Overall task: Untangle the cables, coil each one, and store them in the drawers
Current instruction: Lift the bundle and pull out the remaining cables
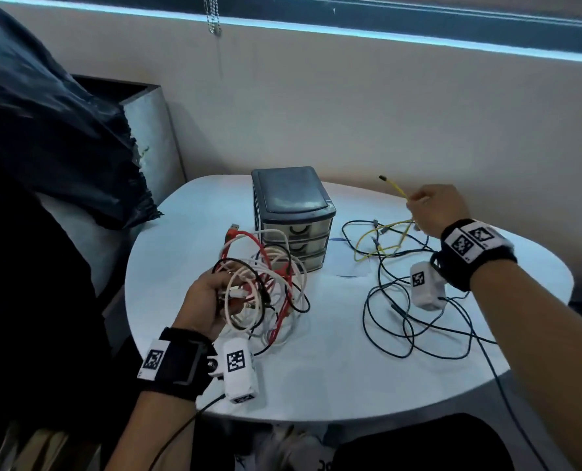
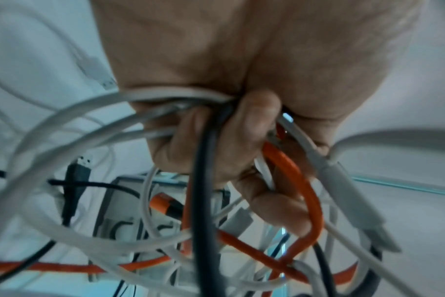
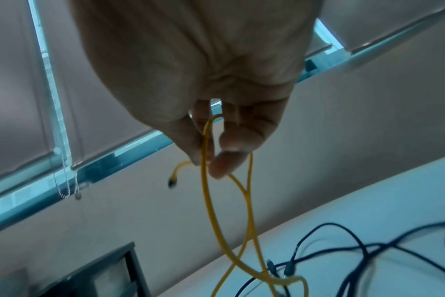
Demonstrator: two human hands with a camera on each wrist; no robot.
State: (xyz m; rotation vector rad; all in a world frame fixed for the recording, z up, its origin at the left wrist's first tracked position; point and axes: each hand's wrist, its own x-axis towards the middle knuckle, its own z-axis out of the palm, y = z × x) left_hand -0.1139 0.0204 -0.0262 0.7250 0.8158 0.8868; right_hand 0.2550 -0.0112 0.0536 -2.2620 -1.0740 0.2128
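Observation:
My left hand [image 1: 211,297] grips a tangled bundle of white, red and black cables [image 1: 266,283] just above the white table [image 1: 333,375], in front of the drawer unit. In the left wrist view my fingers [image 2: 241,144] curl round white, black and orange-red strands [image 2: 300,180]. My right hand [image 1: 432,209] is raised at the right and pinches a thin yellow cable [image 1: 396,188]; its dark plug end sticks up to the left. In the right wrist view the yellow cable [image 3: 211,201] hangs in loops from thumb and fingertips [image 3: 224,162]. A small grey three-drawer unit [image 1: 293,219] stands mid-table, drawers closed.
Dark blue cables [image 1: 418,321] sprawl over the right half of the table, mixed with the yellow cable's lower loops [image 1: 381,243]. A dark cloth [image 1: 52,137] covers something at the left. The wall runs close behind the table. A blind chain [image 1: 215,18] hangs above.

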